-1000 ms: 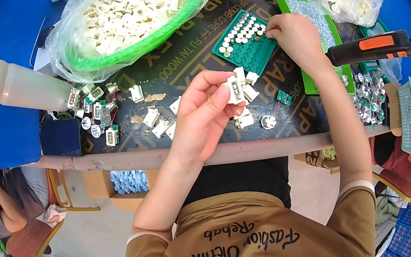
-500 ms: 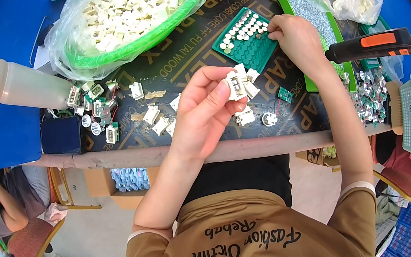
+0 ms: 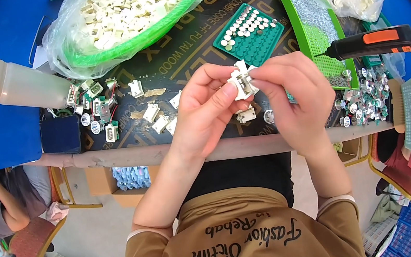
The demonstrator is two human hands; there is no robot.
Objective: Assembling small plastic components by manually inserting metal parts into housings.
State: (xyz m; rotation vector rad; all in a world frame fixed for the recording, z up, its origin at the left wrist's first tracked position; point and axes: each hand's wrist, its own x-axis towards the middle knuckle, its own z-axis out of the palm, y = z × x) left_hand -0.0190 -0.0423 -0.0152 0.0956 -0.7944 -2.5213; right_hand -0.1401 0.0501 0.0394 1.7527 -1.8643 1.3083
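Observation:
My left hand point(image 3: 202, 109) pinches a small cream-white plastic housing point(image 3: 242, 85) between thumb and fingers, above the front of the table. Slots show in the open side of the housing. My right hand point(image 3: 300, 98) is closed in a pinch, its thumb and fingertips touching the right side of the housing. Whatever those fingertips hold is too small and covered to make out. Just beyond the hands lies a dark green tray point(image 3: 257, 52) with rows of small round silvery discs point(image 3: 241, 33) in its far part. More white housings point(image 3: 151, 112) lie left of my left hand.
A green basin point(image 3: 161, 37) lined with plastic holds many white housings at the back. Right stand a green tray of small metal parts point(image 3: 309, 1), an electric screwdriver point(image 3: 372, 43) and a heap of reflectors point(image 3: 364, 98). Left are a bottle point(image 3: 26, 85), circuit assemblies point(image 3: 100, 109) and a phone point(image 3: 61, 135).
My right hand has come from the green disc tray back toward me and left, to the housing. My left hand stays in place with the housing, which has turned slightly.

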